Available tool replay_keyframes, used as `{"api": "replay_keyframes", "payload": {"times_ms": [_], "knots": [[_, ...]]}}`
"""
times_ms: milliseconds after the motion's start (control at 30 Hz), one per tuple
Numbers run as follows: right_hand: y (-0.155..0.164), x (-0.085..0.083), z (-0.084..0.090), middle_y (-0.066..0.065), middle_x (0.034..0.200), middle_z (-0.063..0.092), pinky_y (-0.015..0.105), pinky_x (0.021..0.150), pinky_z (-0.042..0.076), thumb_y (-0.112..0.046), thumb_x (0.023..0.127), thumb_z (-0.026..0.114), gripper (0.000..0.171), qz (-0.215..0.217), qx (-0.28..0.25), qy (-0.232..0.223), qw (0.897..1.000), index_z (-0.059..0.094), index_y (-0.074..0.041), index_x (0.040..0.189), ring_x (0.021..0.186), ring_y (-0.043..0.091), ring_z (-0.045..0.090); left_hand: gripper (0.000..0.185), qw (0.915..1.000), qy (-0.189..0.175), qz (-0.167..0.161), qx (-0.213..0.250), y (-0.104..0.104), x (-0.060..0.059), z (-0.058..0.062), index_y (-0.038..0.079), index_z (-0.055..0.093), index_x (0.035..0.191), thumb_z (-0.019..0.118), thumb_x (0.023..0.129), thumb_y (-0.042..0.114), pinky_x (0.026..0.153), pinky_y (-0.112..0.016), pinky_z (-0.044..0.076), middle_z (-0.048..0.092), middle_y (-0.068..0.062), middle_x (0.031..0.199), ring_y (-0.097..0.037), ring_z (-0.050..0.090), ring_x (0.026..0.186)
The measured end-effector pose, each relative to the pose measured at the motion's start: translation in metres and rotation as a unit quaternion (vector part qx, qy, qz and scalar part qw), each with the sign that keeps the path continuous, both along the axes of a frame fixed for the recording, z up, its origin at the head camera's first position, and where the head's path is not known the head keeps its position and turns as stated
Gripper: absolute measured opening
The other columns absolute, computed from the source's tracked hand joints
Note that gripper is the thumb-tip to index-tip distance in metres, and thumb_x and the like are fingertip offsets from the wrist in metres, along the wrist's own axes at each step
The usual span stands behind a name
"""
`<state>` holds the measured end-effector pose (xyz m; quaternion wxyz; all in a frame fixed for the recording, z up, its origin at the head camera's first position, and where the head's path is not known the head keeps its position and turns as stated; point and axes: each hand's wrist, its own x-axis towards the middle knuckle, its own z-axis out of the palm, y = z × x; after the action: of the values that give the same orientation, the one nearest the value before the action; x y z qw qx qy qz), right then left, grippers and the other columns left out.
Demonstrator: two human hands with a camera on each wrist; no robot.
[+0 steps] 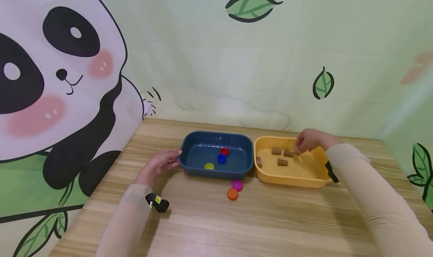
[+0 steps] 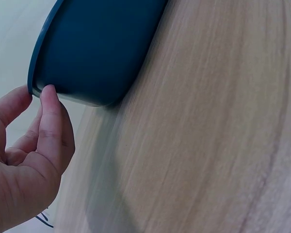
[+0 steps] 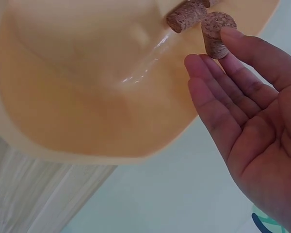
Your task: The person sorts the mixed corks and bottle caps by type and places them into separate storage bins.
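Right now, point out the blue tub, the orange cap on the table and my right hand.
blue tub (image 1: 216, 172), head view, near outer wall.
orange cap (image 1: 232, 193), head view, its top.
right hand (image 1: 309, 139), head view, back of the hand.

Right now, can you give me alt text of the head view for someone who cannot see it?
A right hand hovers over corks in a yellow tray while the left hand touches the rim of a blue tray holding red, blue and yellow bottle caps. A pink cap and an orange cap lie on the wooden table.
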<state>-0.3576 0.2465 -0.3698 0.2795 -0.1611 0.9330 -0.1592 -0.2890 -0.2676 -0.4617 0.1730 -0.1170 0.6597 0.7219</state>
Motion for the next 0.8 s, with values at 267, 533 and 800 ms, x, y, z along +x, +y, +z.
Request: {"api": "replay_keyframes", "payload": {"times_ms": [267, 533, 800], "knots": [[-0.001, 0.001, -0.007, 0.005, 0.084, 0.064, 0.041, 0.082, 0.060, 0.001, 0.083, 0.066, 0.012, 0.002, 0.022, 0.000, 1.000, 0.067, 0.005, 0.094, 0.085, 0.018, 0.057, 0.051, 1.0000, 0.008, -0.003, -0.001, 0.000, 0.000, -0.002, -0.016, 0.041, 0.145, 0.055, 0.106, 0.013, 0.072, -0.016, 0.062, 0.071, 0.007, 0.078, -0.003, 0.069, 0.072], [-0.002, -0.002, -0.019, -0.002, 0.076, 0.057, 0.023, 0.066, 0.047, 0.002, 0.081, 0.070, 0.008, -0.016, 0.035, -0.009, 0.999, 0.064, -0.003, 0.083, 0.075, 0.013, 0.049, 0.049, 1.0000, -0.002, 0.000, -0.004, -0.002, 0.001, -0.003, -0.014, 0.045, 0.144, 0.056, 0.106, 0.014, 0.074, -0.017, 0.062, 0.071, 0.006, 0.078, -0.004, 0.069, 0.072], [0.000, -0.003, -0.025, 0.000, 0.078, 0.059, 0.020, 0.064, 0.045, 0.004, 0.080, 0.068, 0.012, -0.024, 0.032, -0.017, 0.999, 0.063, -0.001, 0.090, 0.075, 0.013, 0.050, 0.052, 1.0000, 0.004, -0.004, 0.000, -0.002, 0.001, -0.004, -0.015, 0.042, 0.146, 0.055, 0.106, 0.015, 0.073, -0.016, 0.062, 0.072, 0.006, 0.080, -0.003, 0.069, 0.074]]}}
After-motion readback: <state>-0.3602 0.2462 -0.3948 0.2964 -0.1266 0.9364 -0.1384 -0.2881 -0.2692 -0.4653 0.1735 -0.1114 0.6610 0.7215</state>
